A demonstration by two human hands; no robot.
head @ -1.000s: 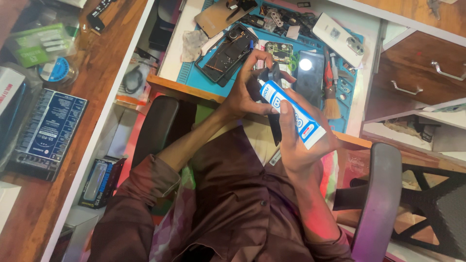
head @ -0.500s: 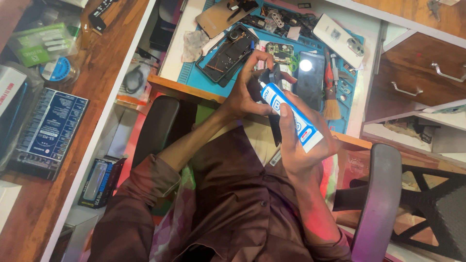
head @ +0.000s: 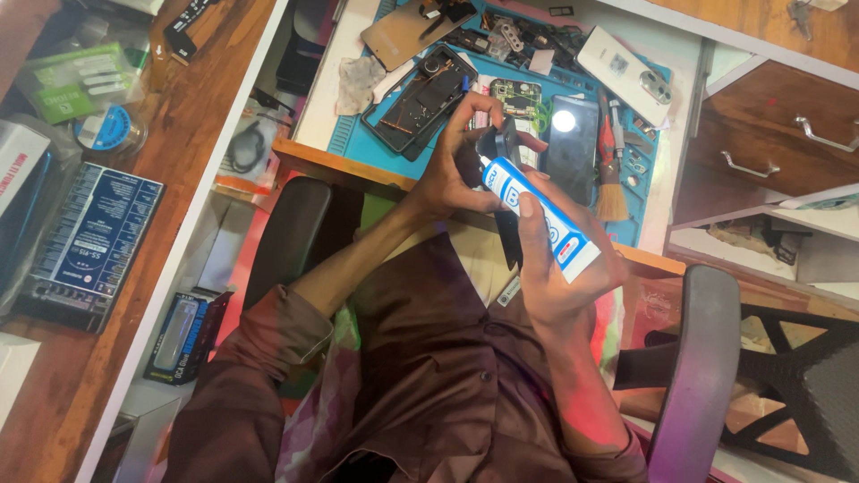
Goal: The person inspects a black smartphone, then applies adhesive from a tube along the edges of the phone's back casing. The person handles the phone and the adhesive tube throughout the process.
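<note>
Hands [head: 501, 206] with tube [head: 537, 219] above desk edge [head: 358, 170]

White-blue glue tube [head: 537, 219], tilted, nozzle up-left

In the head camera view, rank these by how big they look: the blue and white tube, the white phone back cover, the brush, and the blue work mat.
1. blue work mat
2. blue and white tube, nearer the camera, so unsure
3. white phone back cover
4. brush
</note>
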